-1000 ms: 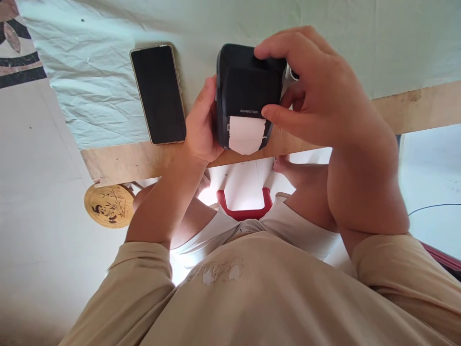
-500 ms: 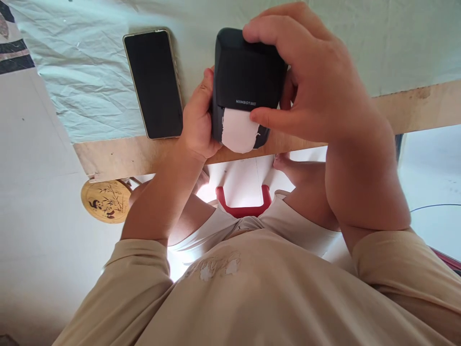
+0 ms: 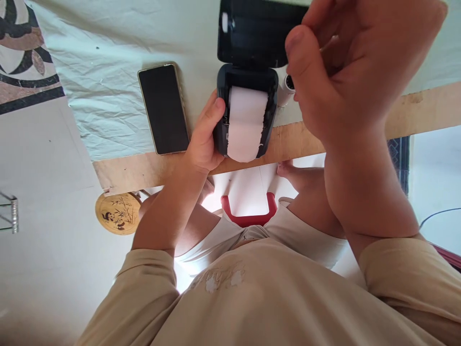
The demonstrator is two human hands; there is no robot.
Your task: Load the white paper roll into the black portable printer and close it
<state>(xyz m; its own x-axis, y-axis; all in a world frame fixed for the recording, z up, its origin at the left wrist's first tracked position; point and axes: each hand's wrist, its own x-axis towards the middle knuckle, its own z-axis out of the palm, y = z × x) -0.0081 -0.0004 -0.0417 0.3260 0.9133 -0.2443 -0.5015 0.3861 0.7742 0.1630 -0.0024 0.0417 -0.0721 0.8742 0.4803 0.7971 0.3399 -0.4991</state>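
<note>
My left hand [image 3: 206, 133] is closed around the left side of a black label printer [image 3: 271, 108], thumb on its edge. The printer's lid [image 3: 254, 37] stands swung up at the far end, and my right hand [image 3: 347, 79] grips its right side between thumb and fingers. Inside the uncovered bay sits a roll of white paper [image 3: 248, 113]; its torn, ragged end hangs over the near edge. A small white cylinder with a dark hollow end [image 3: 284, 93] rests on the cloth right of the printer, partly hidden by my right hand.
A phone with a dark screen [image 3: 163, 109] lies left of the printer on the pale green cloth [image 3: 108, 110]. The table's bare wooden edge [image 3: 129, 169] runs below. Under it are a round wooden stool top [image 3: 118, 214] and a red U-shaped bar [image 3: 248, 221] between my legs.
The printer's lid has swung up and away, held by my right hand, which has moved up and right. The paper roll inside is now exposed. My left hand still holds the body.
</note>
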